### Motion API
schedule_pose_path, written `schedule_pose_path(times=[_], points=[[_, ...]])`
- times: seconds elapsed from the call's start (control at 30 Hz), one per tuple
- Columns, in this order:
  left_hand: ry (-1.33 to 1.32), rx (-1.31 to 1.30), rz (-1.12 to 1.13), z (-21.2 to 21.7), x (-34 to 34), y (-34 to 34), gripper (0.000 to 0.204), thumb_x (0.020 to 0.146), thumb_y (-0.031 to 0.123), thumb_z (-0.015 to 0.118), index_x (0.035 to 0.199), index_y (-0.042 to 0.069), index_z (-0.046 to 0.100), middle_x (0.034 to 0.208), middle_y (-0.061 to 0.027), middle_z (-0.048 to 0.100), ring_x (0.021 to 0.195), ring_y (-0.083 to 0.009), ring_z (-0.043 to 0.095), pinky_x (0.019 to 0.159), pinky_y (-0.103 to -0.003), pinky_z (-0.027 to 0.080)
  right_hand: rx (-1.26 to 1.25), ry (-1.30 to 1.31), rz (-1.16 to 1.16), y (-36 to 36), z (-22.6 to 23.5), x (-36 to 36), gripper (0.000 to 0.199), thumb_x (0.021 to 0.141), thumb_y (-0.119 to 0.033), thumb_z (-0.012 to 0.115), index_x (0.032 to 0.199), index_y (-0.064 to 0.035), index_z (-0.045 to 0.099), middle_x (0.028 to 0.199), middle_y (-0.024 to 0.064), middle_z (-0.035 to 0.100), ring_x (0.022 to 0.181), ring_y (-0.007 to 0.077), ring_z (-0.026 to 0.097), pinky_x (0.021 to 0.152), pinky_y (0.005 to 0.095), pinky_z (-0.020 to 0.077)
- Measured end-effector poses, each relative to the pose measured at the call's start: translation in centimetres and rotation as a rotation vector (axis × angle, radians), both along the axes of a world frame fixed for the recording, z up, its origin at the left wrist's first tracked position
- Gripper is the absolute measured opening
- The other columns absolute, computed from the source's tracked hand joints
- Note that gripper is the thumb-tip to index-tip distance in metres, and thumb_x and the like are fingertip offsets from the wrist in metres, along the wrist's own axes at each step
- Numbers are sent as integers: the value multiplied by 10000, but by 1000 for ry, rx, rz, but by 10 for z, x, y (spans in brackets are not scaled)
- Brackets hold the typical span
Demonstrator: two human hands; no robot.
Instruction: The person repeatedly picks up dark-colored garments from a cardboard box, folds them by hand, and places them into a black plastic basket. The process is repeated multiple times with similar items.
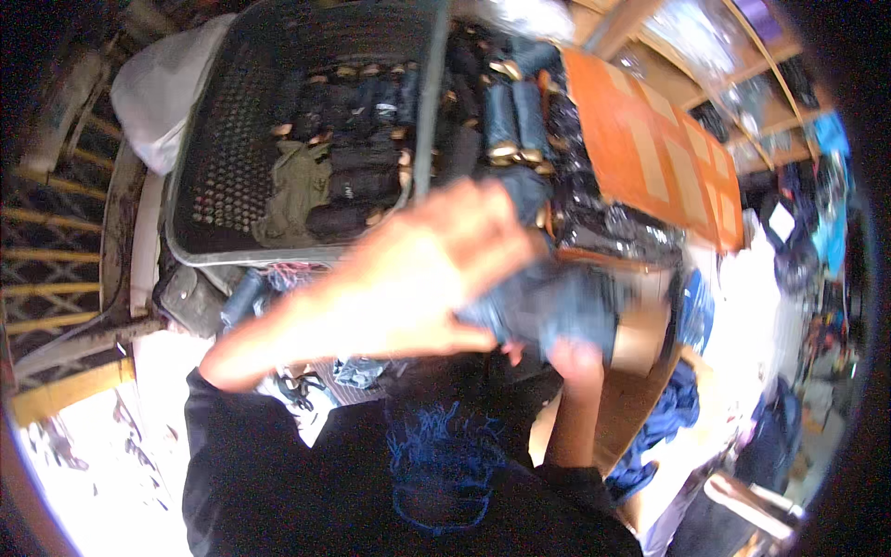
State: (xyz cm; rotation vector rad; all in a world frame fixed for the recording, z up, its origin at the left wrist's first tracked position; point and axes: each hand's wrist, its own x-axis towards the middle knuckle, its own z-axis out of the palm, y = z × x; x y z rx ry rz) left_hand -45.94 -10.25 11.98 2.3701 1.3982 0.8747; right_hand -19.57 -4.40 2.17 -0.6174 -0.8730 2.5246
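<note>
My left hand [445, 255] reaches across the middle, smeared by motion, its fingertips over or against a piece of blue denim cloth [534, 302]; whether they grip it is unclear. Lower and to the right, my right hand [577, 360] is closed on the denim, which is blurred too. Just beyond my left hand stands a dark plastic crate [306, 252] holding rows of dark rolled bundles [362, 167] and a crumpled olive cloth [293, 190]. Blue rolled bundles [515, 121] with tan ends lie right of the crate.
An orange cardboard box [626, 139] with tan tape leans at the far right, beside dark plastic-wrapped packs [617, 232]. A white sack [167, 102] sits left of the crate. Dark blue cloth [664, 427] lies at the lower right. Wooden shelving [687, 70] stands behind.
</note>
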Motion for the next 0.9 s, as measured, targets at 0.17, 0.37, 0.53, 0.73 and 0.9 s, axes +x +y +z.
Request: schedule_pose_path(times=[0.17, 0.37, 0.53, 0.73, 0.9], points=[[-83, -147, -397, -67, 87, -8, 518, 719, 203, 755, 1163, 40, 544, 1127, -111, 518, 1107, -285, 487, 911, -418, 416, -185, -248, -270, -41, -38, 31, 768, 867, -611, 524, 1321, 0, 428, 1060, 132, 627, 904, 254, 655, 752, 379, 558], [390, -38, 265, -162, 49, 18, 424, 674, -41, 599, 1095, -7, 554, 1146, -142, 521, 1119, -319, 462, 948, -433, 405, -448, 63, -382, -53, -112, 90, 528, 936, -463, 481, 1181, 5, 486, 946, 163, 618, 762, 271, 643, 673, 416, 558], [535, 104, 401, -187, 51, 20, 347, 717, 91, 669, 1061, 83, 627, 1140, -58, 563, 1086, -254, 482, 967, -471, 350, -351, 23, -338, -51, -92, 84, 492, 955, -429, 446, 1166, 13, 495, 936, 167, 615, 739, 280, 639, 653, 425, 561], [64, 139, 365, -168, 69, 20, 135, 746, 99, 704, 880, 85, 691, 879, -1, 646, 916, -209, 551, 840, -398, 389, 70, -77, 6, -29, -60, 71, 627, 815, -177, 687, 1366, -27, 427, 1216, 165, 572, 1007, 287, 629, 824, 402, 538], [-184, 94, 270, -134, 103, 13, 116, 764, 55, 697, 879, 52, 683, 844, -43, 655, 836, -224, 574, 760, -350, 415, 619, -251, -113, -22, -65, 51, 803, 766, -177, 743, 1434, -23, 325, 1323, 122, 499, 950, 192, 582, 843, 332, 489]])
